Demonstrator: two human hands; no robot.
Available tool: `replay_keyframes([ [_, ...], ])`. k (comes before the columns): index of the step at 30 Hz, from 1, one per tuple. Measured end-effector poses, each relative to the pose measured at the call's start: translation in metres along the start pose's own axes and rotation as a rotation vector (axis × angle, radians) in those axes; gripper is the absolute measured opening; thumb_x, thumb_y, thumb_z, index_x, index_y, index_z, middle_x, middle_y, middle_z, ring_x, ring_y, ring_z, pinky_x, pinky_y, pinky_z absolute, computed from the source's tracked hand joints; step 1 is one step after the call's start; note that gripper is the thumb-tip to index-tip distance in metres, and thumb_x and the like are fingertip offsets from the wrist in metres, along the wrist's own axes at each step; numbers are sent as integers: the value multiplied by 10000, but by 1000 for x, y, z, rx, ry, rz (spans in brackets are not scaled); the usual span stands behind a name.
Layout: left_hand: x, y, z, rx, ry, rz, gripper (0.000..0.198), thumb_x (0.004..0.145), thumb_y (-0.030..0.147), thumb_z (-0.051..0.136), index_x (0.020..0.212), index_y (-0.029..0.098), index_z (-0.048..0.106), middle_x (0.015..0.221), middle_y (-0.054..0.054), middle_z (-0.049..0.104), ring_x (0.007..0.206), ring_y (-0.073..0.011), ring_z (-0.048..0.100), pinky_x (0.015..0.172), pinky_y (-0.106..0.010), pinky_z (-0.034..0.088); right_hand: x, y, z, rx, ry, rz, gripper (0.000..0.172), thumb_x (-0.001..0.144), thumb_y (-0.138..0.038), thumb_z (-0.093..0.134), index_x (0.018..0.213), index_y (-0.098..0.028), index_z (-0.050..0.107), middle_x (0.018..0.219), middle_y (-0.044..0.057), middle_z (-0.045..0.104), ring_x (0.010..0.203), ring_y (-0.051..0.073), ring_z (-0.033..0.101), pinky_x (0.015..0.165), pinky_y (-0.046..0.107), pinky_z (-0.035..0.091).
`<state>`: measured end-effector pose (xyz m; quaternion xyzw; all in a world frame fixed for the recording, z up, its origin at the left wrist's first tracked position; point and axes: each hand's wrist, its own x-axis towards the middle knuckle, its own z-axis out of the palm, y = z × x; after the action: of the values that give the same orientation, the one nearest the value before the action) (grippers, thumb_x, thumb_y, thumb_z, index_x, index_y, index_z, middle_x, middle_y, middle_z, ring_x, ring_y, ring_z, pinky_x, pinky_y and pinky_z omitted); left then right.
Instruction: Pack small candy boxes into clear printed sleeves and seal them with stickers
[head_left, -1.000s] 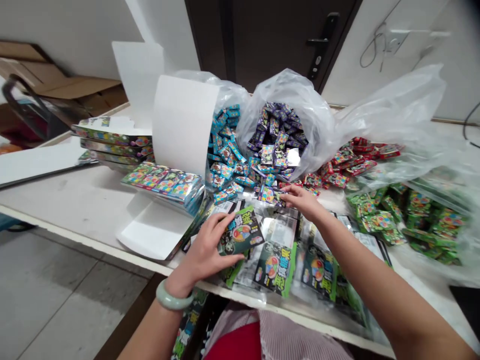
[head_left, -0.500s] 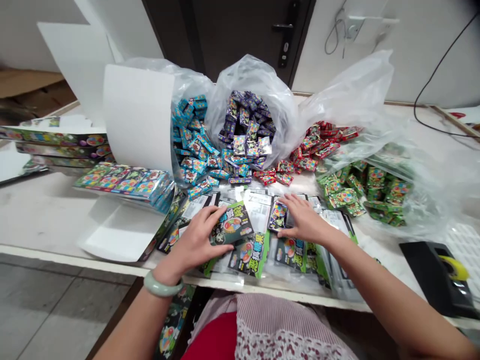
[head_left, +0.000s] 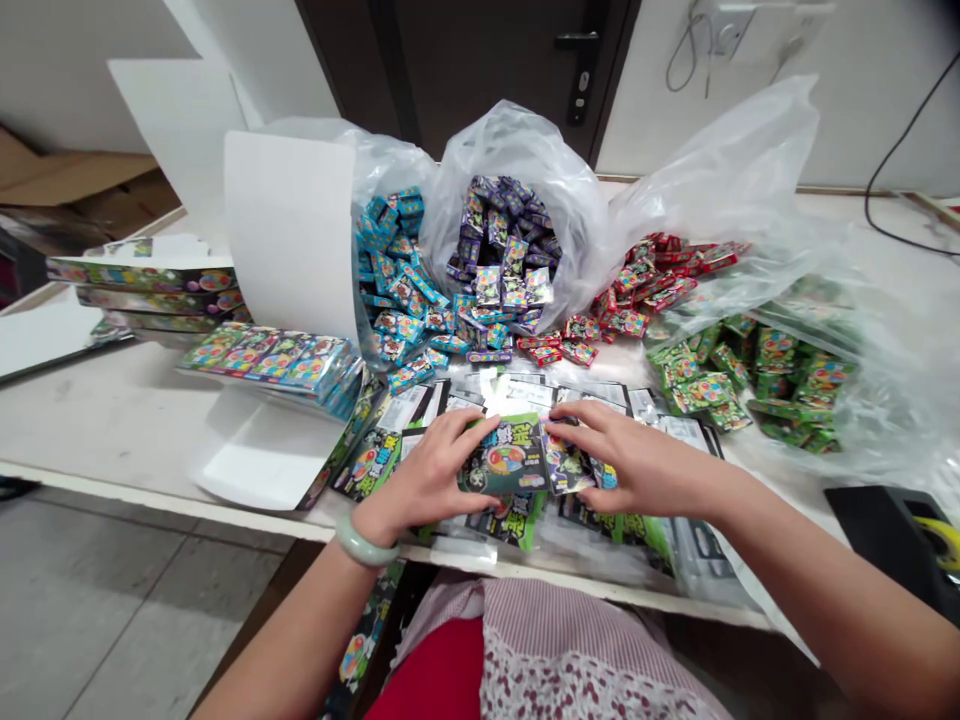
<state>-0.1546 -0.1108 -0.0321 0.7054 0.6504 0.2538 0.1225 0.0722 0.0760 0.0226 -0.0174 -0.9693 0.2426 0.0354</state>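
Note:
My left hand (head_left: 442,470), with a pale bangle at the wrist, grips a dark packet with a green edge (head_left: 510,458) between thumb and fingers. Against that packet's right end sits a small purple box (head_left: 564,462), held by my right hand (head_left: 626,455); part of a blue box shows beneath its fingers. Under both hands lie several flat plastic sleeves and dark printed packets (head_left: 502,520), spread along the table's front edge.
Behind the hands are clear bags with blue boxes (head_left: 401,290), purple boxes (head_left: 517,225), red boxes (head_left: 652,280) and green boxes (head_left: 780,375). Filled display boxes (head_left: 277,360) stand at left. A black tape dispenser (head_left: 892,540) is at right.
The dark packet in my left hand has moved right, and the purple box now meets its end. My right hand has closed more around the box. The view has shifted slightly.

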Motion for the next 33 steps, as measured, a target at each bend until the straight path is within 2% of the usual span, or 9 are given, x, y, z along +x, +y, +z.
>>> replay_keyframes([
  [5, -1, 1, 0, -33, -56, 8, 918, 705, 486, 774, 1465, 244, 319, 1380, -144, 416, 1285, -328, 416, 1069, -512, 398, 8, 5, 3, -19, -49, -38, 738, 661, -149, 756, 1352, -219, 507, 1410, 125, 503, 1301, 310, 460, 1098, 463, 396],
  [11, 2, 2, 4, -81, 5, -57, 922, 674, 429, 802, 1453, 255, 340, 1358, -131, 433, 1271, -329, 434, 1064, -510, 402, 15, 9, 14, 140, 57, 36, 840, 741, -302, 789, 1444, -274, 331, 1522, 117, 363, 1373, 293, 387, 1120, 460, 376],
  [15, -2, 1, 4, -78, 107, -104, 903, 698, 421, 783, 1459, 256, 326, 1335, -134, 449, 1250, -330, 454, 1054, -527, 406, 13, -1, 28, 174, 302, 170, 510, 885, -333, 633, 1351, -308, 427, 1285, 94, 599, 1185, 280, 558, 1005, 496, 456],
  [19, -6, 1, 2, -93, 123, -103, 927, 685, 419, 799, 1464, 267, 319, 1328, -133, 453, 1255, -333, 451, 1056, -533, 404, 22, -11, 39, 319, 221, 133, 367, 949, -321, 508, 1316, -307, 503, 1185, 63, 667, 1082, 240, 612, 934, 432, 489],
  [21, -8, 0, -1, -104, 131, -112, 941, 684, 411, 803, 1471, 283, 303, 1329, -128, 453, 1252, -334, 455, 1053, -532, 410, 39, -2, 37, 388, 201, 142, 313, 951, -357, 494, 1241, -277, 579, 1119, 50, 700, 1035, 222, 640, 917, 389, 497],
  [24, -16, -6, -7, -75, 156, -149, 951, 695, 411, 797, 1481, 297, 274, 1342, -125, 435, 1266, -337, 439, 1066, -543, 397, 87, 30, 30, 280, 300, 380, 290, 981, -359, 405, 1041, -217, 650, 933, 41, 737, 935, 196, 676, 873, 333, 500],
  [27, -25, -11, -13, -38, 166, -156, 958, 703, 409, 792, 1486, 292, 253, 1352, -127, 422, 1280, -339, 422, 1077, -547, 385, 148, 62, 30, 107, 311, 580, 181, 894, -281, 559, 1029, -185, 633, 1027, 102, 726, 986, 257, 664, 878, 377, 479],
  [29, -30, -14, -16, -33, 167, -154, 956, 709, 415, 788, 1487, 284, 249, 1352, -128, 424, 1273, -338, 429, 1069, -537, 397, 182, 73, 38, 63, 322, 640, 254, 838, -254, 623, 1056, -125, 614, 1017, 197, 710, 1006, 342, 649, 886, 464, 456],
  [33, -38, -19, -15, -35, 191, -172, 939, 718, 399, 784, 1484, 286, 252, 1335, -129, 440, 1247, -336, 459, 1050, -532, 418, 214, 77, 58, 54, 399, 719, 338, 796, -203, 630, 1107, -86, 566, 1034, 258, 673, 1023, 387, 629, 879, 509, 437],
])
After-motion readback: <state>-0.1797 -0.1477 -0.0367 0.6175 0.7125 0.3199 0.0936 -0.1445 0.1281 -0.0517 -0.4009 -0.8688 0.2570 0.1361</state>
